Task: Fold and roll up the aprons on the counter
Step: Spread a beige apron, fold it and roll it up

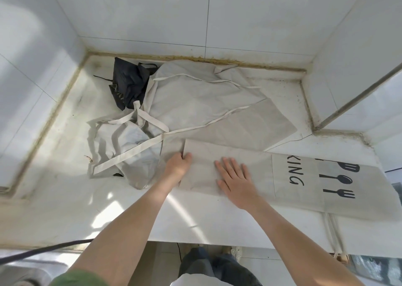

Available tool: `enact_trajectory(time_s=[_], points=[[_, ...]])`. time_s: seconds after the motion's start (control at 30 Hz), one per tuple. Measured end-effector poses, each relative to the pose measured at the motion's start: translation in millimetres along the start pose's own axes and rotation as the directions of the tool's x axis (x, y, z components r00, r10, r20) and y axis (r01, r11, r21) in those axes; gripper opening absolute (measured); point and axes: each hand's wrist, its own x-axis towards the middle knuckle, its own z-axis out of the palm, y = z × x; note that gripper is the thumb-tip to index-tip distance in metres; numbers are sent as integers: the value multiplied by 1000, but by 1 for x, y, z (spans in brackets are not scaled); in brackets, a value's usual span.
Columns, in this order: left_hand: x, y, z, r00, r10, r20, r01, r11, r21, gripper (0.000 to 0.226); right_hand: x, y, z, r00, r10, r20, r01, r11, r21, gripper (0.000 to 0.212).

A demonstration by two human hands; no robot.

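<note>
Two hands were on the long folded beige cloth apron: left hand pinched its left end, right hand pressed flat, fingers straight. Risk: one-sided pinch could skew the roll.

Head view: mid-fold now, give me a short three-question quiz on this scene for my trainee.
1. True or false: the right hand lies flat on the printed apron.
2. What does the left hand grip? A) the printed apron's folded end B) a sponge C) a plate
3. Fill in: the black apron lies crumpled in the counter's far ____ corner.
Key: 1 true; 2 A; 3 left.
</note>
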Motion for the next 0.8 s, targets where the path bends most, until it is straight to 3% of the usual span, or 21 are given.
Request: enact_trajectory(time_s=[0.13, 0.43, 0.5, 0.53, 0.6, 0.7, 0.8], points=[[1, -1, -6, 997, 59, 58, -60, 998, 9, 41, 2, -4, 1, 999, 33, 31, -33, 999, 13, 60], [-2, 1, -14, 989, 147, -20, -139, 965, 222, 38, 11, 0, 7, 999, -19, -43, 19, 1000, -8, 68], [-5, -6, -21, 988, 27, 155, -22, 999, -33, 40, 11, 2, 7, 996, -12, -92, 11, 1000, -11, 66], [-8, -9, -25, 955, -38, 295, 88, 984, -157, 41, 11, 2, 6, 996, -16, -85, 17, 1000, 2, 66], [-13, -14, -37, 866, -90, 492, 232, 944, -235, 41, 12, 4, 5, 998, -9, -57, 10, 1000, 15, 70], [-12, -22, -48, 826, -80, 558, 304, 896, -322, 31, 12, 5, 2, 998, 3, -65, -3, 1000, 5, 74], [-11, -27, -50, 826, -28, 563, 228, 930, -289, 20, 11, 5, 4, 998, 2, -69, 0, 1000, 19, 72]])
